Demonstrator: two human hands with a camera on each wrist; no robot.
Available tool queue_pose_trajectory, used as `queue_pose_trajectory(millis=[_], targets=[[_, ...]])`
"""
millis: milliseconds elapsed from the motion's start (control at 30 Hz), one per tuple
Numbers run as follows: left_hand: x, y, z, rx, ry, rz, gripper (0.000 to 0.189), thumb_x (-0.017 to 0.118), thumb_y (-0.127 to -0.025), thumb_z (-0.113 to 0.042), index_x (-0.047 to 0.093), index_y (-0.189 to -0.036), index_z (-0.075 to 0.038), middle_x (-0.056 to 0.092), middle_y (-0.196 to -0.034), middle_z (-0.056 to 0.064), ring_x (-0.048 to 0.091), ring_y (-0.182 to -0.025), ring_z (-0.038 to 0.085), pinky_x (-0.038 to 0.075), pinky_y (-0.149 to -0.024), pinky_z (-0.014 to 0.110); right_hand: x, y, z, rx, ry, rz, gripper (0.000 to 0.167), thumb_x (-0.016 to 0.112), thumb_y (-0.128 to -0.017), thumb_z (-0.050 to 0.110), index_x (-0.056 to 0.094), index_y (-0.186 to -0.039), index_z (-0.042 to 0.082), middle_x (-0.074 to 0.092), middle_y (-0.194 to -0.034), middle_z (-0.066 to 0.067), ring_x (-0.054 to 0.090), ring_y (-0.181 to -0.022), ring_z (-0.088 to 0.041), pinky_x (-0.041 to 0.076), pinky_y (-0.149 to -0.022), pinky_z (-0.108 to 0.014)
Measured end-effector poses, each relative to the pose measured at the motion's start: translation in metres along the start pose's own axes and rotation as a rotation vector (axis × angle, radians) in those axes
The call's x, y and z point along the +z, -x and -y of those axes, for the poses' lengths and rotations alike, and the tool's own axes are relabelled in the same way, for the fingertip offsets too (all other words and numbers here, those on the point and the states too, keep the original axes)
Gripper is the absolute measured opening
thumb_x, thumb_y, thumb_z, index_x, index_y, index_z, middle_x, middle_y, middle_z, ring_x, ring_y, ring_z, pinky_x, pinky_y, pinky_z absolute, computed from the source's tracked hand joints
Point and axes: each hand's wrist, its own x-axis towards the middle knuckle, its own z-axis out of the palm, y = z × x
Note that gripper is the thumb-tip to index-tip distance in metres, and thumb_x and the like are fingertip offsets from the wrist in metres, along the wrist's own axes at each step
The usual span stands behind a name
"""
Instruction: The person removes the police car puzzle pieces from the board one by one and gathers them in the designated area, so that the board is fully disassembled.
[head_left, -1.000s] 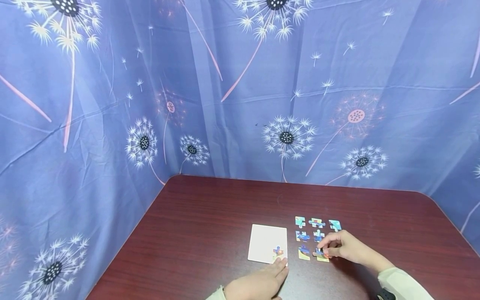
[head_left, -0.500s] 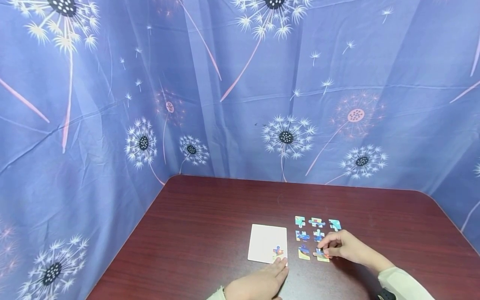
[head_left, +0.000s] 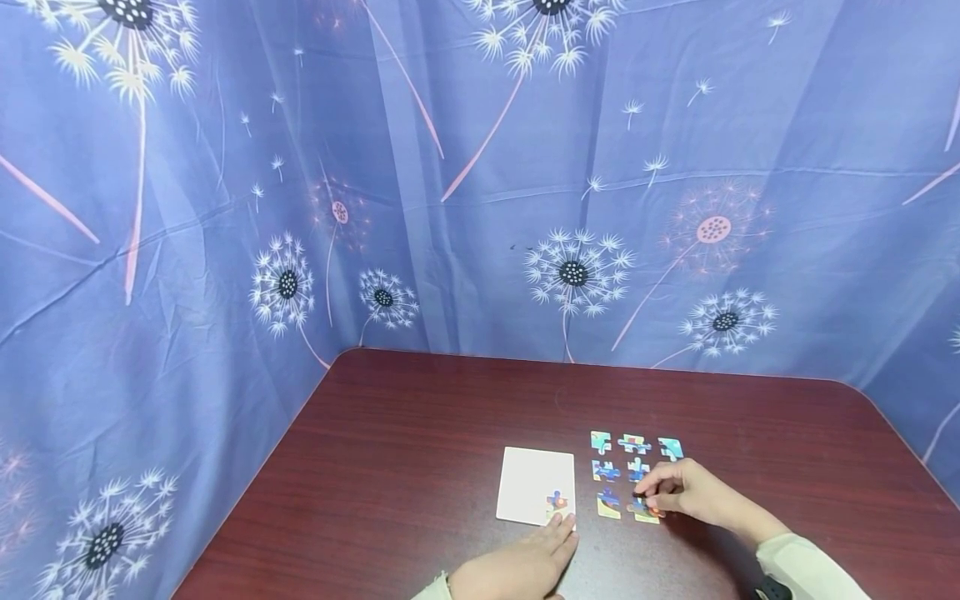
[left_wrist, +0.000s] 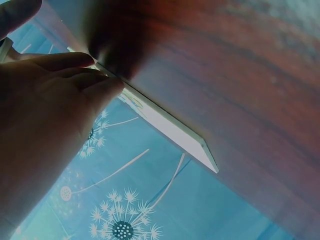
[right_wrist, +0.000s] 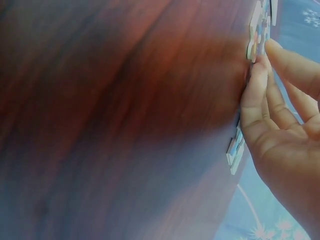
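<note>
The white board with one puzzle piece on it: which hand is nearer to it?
Left. The left hand touches the white board at its near edge; the right hand is beside it, at the loose pieces.

Left hand [head_left: 517, 567] lies flat, fingers straight; right hand [head_left: 686, 492] fingers curled, pinching

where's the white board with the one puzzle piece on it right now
In the head view the white board lies flat on the dark table, just left of the loose puzzle pieces, with the left hand touching its near right corner.
</note>
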Motion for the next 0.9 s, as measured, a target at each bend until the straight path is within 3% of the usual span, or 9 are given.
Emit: queue_pose_trajectory(millis=[167,367,633,800,900], targets=[[0.000,0.000,0.000,0.006,-0.016,-0.009,0.070,0.054,-0.094,-0.043,0.034,-0.148,-0.002,0.025,-0.156,0.014,0.021,-0.145,0.022,0.025,-0.113,0.024,0.001,-0.001,0.001,-0.005,-0.010,-0.013,0.020,0.063,-0.091,0.007,0.066,-0.104,-0.008,0.067,-0.078,-0.010,0.058,-0.061,-0.011,0.051,-0.050,-0.028],[0.000,0.001,0.001,0.024,-0.033,-0.036,0.069,0.056,-0.094,-0.040,0.035,-0.147,-0.002,0.027,-0.155,0.013,0.023,-0.144,0.023,0.026,-0.113,0.025,0.005,-0.007,0.002,-0.029,-0.017,-0.031,0.019,0.060,-0.092,0.005,0.065,-0.106,-0.009,0.067,-0.083,-0.016,0.058,-0.058,-0.014,0.050,-0.049,-0.029],[0.003,0.004,0.014,0.016,0.063,-0.114,0.071,0.056,-0.093,-0.032,0.029,-0.149,0.000,0.024,-0.156,0.015,0.019,-0.145,0.025,0.024,-0.115,0.029,0.015,-0.015,0.007,-0.022,0.007,-0.082,0.019,0.061,-0.093,0.005,0.066,-0.106,-0.007,0.068,-0.091,-0.017,0.059,-0.071,-0.004,0.052,-0.056,-0.026],[0.002,0.006,0.025,0.005,0.110,-0.163,0.070,0.055,-0.093,-0.028,0.027,-0.149,0.002,0.026,-0.155,0.018,0.023,-0.144,0.029,0.026,-0.114,0.034,0.022,-0.020,0.011,0.007,-0.022,-0.091,0.020,0.061,-0.093,0.007,0.066,-0.107,-0.005,0.065,-0.090,-0.016,0.058,-0.067,-0.008,0.050,-0.051,-0.027],[0.002,0.007,0.033,-0.018,0.132,-0.192,0.068,0.055,-0.094,-0.026,0.027,-0.149,0.001,0.027,-0.154,0.019,0.024,-0.143,0.032,0.027,-0.114,0.037,0.026,-0.022,0.012,-0.016,-0.020,-0.100,0.020,0.061,-0.092,0.006,0.065,-0.108,-0.006,0.065,-0.090,-0.015,0.061,-0.071,-0.010,0.052,-0.054,-0.028]])
